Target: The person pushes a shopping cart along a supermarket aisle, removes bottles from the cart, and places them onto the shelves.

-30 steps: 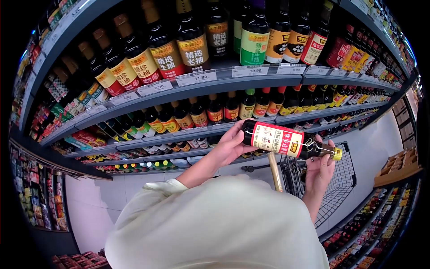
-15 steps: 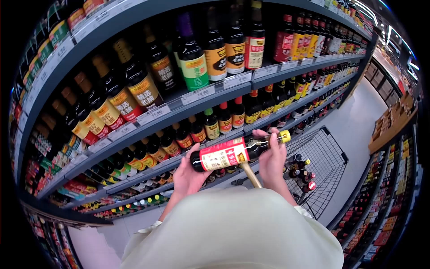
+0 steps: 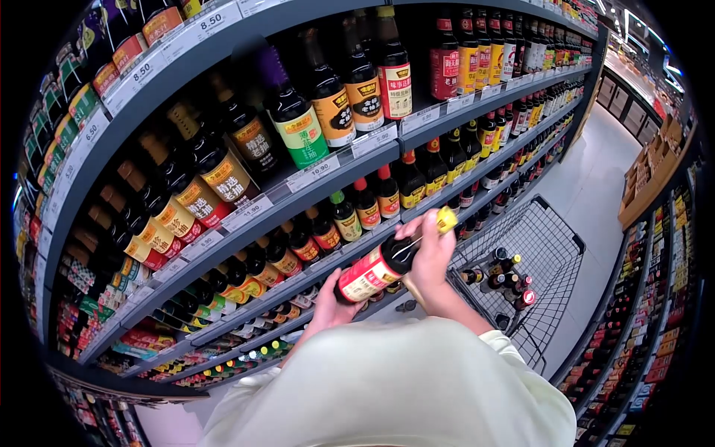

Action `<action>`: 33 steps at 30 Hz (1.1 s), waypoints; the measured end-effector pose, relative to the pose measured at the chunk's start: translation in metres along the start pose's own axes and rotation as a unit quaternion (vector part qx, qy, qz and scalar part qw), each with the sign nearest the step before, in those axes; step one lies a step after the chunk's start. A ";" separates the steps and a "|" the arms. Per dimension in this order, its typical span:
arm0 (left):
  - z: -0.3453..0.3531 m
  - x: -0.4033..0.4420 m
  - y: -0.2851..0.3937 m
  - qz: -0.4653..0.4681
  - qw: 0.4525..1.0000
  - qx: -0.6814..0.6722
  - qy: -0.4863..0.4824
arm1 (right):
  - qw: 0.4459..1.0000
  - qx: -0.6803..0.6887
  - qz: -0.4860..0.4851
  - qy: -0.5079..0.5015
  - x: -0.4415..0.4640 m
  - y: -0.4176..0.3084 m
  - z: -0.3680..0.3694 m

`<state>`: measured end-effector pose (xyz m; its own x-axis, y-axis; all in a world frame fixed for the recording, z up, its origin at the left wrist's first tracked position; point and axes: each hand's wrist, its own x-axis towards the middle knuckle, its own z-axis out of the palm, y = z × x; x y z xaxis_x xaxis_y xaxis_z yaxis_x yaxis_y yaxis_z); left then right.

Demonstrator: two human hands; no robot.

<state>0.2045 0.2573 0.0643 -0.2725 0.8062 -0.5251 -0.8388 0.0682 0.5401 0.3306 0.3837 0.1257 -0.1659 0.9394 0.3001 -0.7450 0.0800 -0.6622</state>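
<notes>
A dark bottle with a red and cream label and a yellow cap (image 3: pixel 370 273) is tilted in front of the lower shelves, cap end up and to the right. My right hand (image 3: pixel 432 257) wraps round its neck just below the cap. At the bottle's base, my left hand (image 3: pixel 333 305) supports it with the fingers against its side. A similar bottle with a red and cream label (image 3: pixel 395 82) stands on the shelf above, beside bottles with orange labels (image 3: pixel 333 112).
A wire shopping cart (image 3: pixel 560 279) stands at the right with several dark bottles (image 3: pixel 506 279) inside. Shelves with price tags (image 3: pixel 316 173) curve across the front. More stocked shelves (image 3: pixel 633 313) line the right, below a wooden display stand (image 3: pixel 655 167).
The view has swung to the right, bringing more of the cart into sight. The bottle has tilted with its cap higher, and my right hand has closed round its neck.
</notes>
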 end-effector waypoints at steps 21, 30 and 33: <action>0.174 0.089 0.046 0.195 0.874 0.101 -0.433 | 0.939 -0.337 0.009 -0.070 0.116 -0.173 0.034; 0.233 0.122 0.064 0.116 0.924 0.145 -0.335 | 0.879 -0.426 -0.154 -0.149 0.219 -0.168 0.051; 0.217 0.138 0.059 0.285 0.797 0.425 -0.322 | 0.875 -0.424 -0.168 -0.161 0.247 -0.149 0.044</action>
<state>0.2199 0.5006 0.1661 0.0323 0.9642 0.2631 0.0303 -0.2640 0.9640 0.3722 0.5892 0.3292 -0.3043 0.6837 0.6633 -0.0627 0.6804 -0.7301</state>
